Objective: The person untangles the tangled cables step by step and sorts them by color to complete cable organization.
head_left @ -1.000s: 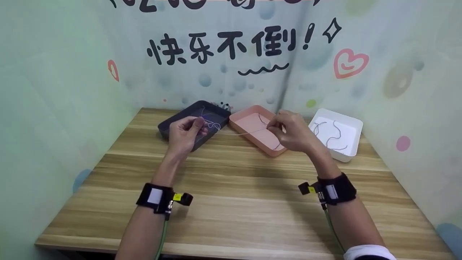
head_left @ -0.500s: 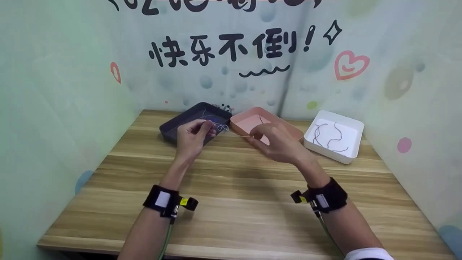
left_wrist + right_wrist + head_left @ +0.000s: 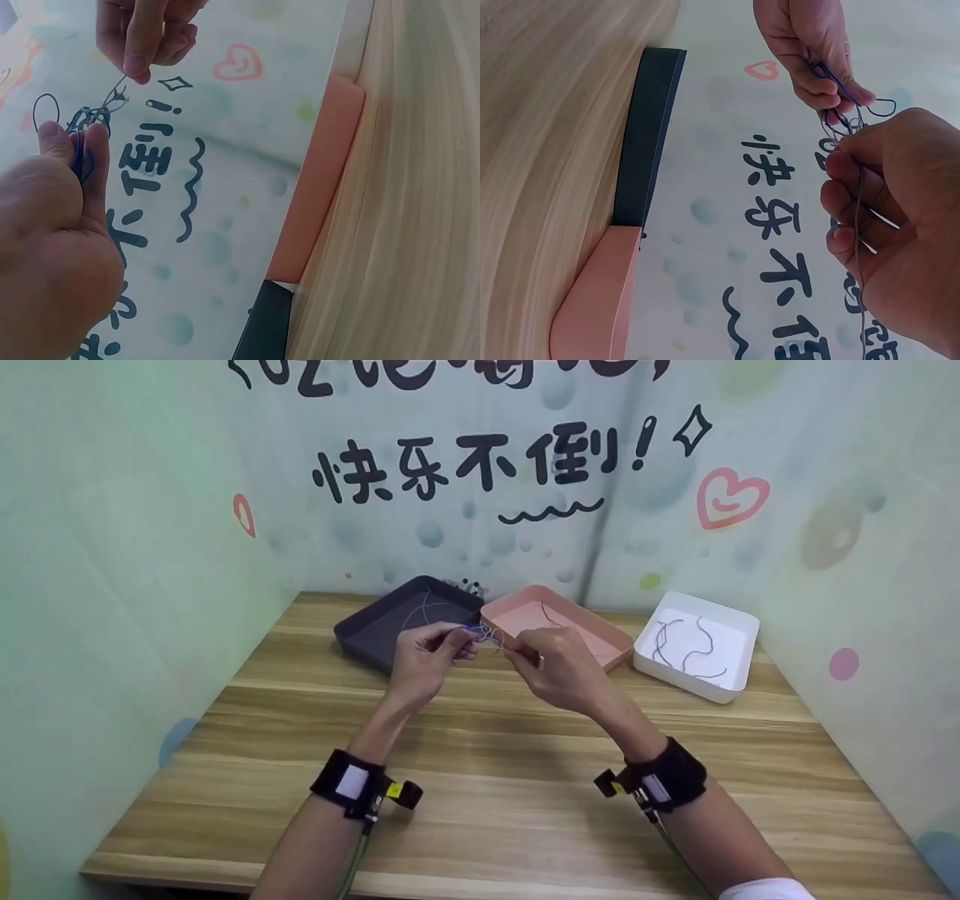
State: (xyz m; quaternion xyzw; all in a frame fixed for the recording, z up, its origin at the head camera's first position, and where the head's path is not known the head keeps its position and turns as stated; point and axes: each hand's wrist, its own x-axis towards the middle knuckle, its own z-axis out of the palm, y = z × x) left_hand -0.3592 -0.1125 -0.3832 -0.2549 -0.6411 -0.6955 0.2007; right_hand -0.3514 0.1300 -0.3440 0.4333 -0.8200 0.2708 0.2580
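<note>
In the head view my left hand (image 3: 426,661) pinches a tangled bundle of strings (image 3: 487,633) between thumb and fingers. Blue and pale grey loops stick out of the tangle (image 3: 91,117) in the left wrist view. Just to its right, my right hand (image 3: 564,669) pinches a grey strand at the tangle's edge. A long loose end of this grey string (image 3: 859,225) hangs across the right palm in the right wrist view. Both hands are raised in front of the trays, with fingertips close together.
A dark tray (image 3: 367,631) with thin strings in it stands at the back left. Beside it is a pink tray (image 3: 600,636) holding dark strings, partly hidden by my right hand. A white tray (image 3: 686,681) with several strings stands at the right, on the wooden table (image 3: 495,810).
Both hands have come together, the left moving right and the right moving left. The grey strand stretched between them is now much shorter. Both hands also sit slightly lower in view.
</note>
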